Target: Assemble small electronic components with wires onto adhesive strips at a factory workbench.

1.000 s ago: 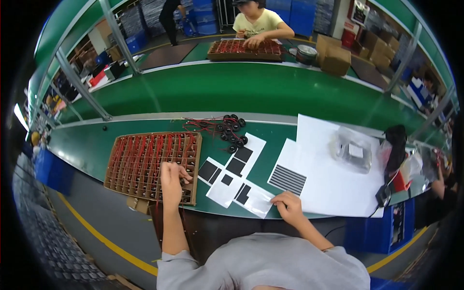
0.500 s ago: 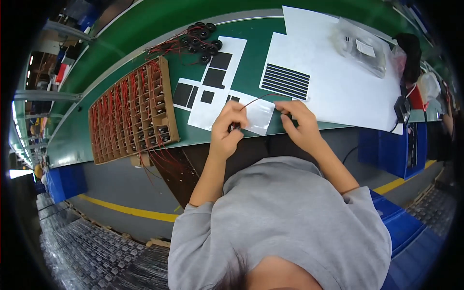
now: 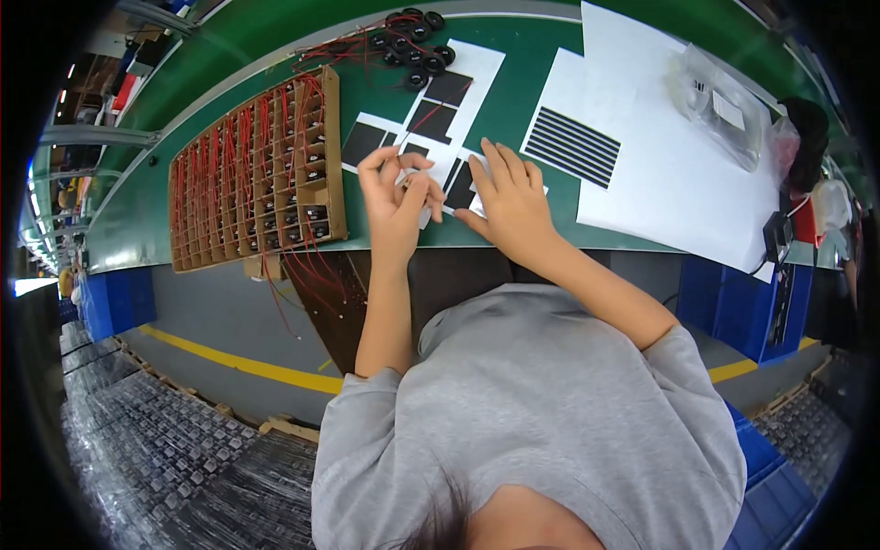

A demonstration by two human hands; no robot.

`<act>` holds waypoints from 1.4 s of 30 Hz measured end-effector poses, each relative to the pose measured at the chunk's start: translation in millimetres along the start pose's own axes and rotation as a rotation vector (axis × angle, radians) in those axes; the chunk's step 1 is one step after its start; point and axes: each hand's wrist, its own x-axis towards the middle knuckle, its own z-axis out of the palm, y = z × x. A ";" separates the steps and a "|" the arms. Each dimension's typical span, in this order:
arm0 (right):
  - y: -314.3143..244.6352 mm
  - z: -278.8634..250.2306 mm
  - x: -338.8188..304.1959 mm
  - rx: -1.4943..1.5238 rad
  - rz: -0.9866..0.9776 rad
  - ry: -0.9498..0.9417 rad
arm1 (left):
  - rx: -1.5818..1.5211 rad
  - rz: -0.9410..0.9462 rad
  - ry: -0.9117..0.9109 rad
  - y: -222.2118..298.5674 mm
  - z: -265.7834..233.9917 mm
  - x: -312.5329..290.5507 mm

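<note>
My left hand (image 3: pixel 396 197) is raised over the near edge of the bench with its fingers curled around a small part. Most of that part is hidden by the fingers, and its thin red wire (image 3: pixel 425 119) trails up and away from me. To its right, my right hand (image 3: pixel 515 197) has its fingers stretched out over a white backing sheet (image 3: pixel 475 64) of black square stickers. Its fingertips are by a black sticker (image 3: pixel 461 188); whether they press on it I cannot tell. Other black stickers (image 3: pixel 431 120) lie just beyond my hands.
On the left, a cardboard divider box (image 3: pixel 341 215) holds several black parts with red wires. Round black parts (image 3: pixel 417 57) with wires are heaped at the back. A sheet of black strips (image 3: pixel 573 147) lies on white paper (image 3: pixel 660 202), with a clear plastic bag (image 3: pixel 720 105) farther right.
My left hand has shifted left and away from me with the wired part. The right hand has moved left, from a pinch by the wire's end to lying outstretched over the sticker sheet.
</note>
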 end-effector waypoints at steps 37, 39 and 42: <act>3.6 0.7 -4.7 0.149 0.148 0.087 | 0.234 -0.132 -0.099 -20.0 7.5 -8.6; 4.2 -0.5 -3.9 0.159 0.155 0.073 | 0.231 -0.116 -0.113 -23.5 2.8 -6.5; 5.5 -0.3 -3.2 0.175 0.168 0.068 | -0.001 -0.149 -0.074 -27.3 -5.1 -1.2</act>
